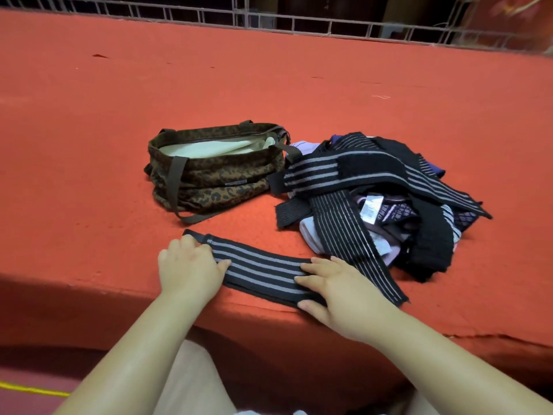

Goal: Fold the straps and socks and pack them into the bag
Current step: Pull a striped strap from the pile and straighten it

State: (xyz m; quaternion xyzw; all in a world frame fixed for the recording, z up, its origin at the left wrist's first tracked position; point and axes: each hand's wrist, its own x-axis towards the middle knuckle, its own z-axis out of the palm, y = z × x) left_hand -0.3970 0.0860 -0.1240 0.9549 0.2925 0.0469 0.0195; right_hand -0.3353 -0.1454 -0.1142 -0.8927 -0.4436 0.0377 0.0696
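A black strap with grey stripes (263, 272) lies flat near the front edge of the red surface. My left hand (188, 265) rests on its left end, fingers over the fabric. Flat on the strap's right end lies my right hand (332, 290), fingers straight and pressing down. Behind the strap, a leopard-print bag (215, 178) stands open, its pale lining showing. To the bag's right is a tangled pile of striped straps and socks (389, 202).
The red cloth-covered surface (119, 100) stretches far back to a metal railing (299, 22). Its front edge runs just below my hands. Brown bag handles (191, 218) trail onto the cloth toward the strap.
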